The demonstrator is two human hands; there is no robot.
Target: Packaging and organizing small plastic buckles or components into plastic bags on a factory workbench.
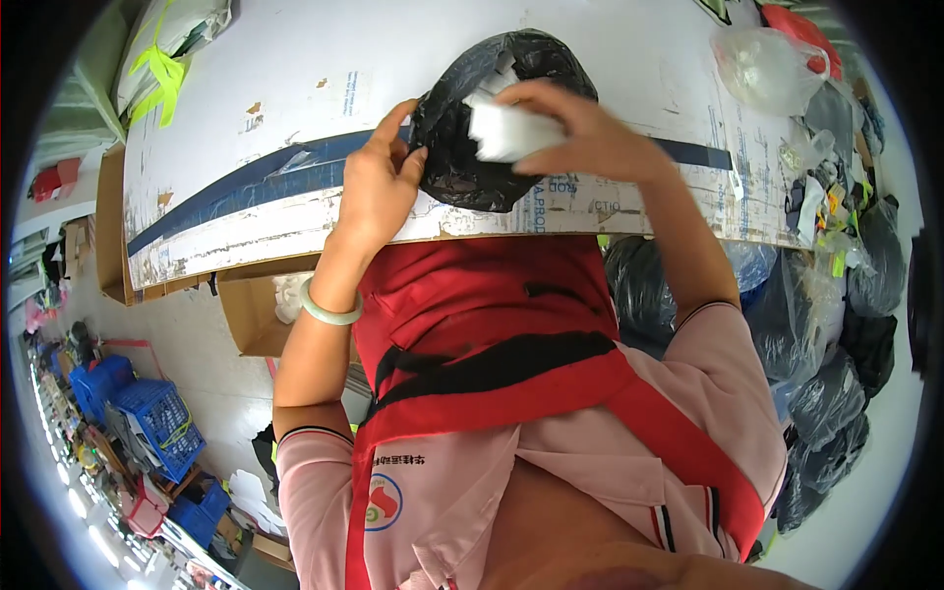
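A black plastic bag [472,187] sits at the near edge of the white-topped table, its mouth spread toward me. My left hand [379,182] pinches the bag's left rim between thumb and fingers. Over the opening, my right hand [595,133] grips a small white bundle [513,134], blurred by motion; whether it is paper or cloth I cannot make out. Behind that bundle, more white pieces [499,81] show inside the bag. The bag's lower inside is hidden in shadow.
A dark blue tape strip [265,187] crosses the worn board tabletop [295,59]. At the right stand a clear plastic bag [762,69] and several dark filled bags [826,398]. An open cardboard box [251,315] lies below the table; blue crates [162,423] stand on the left.
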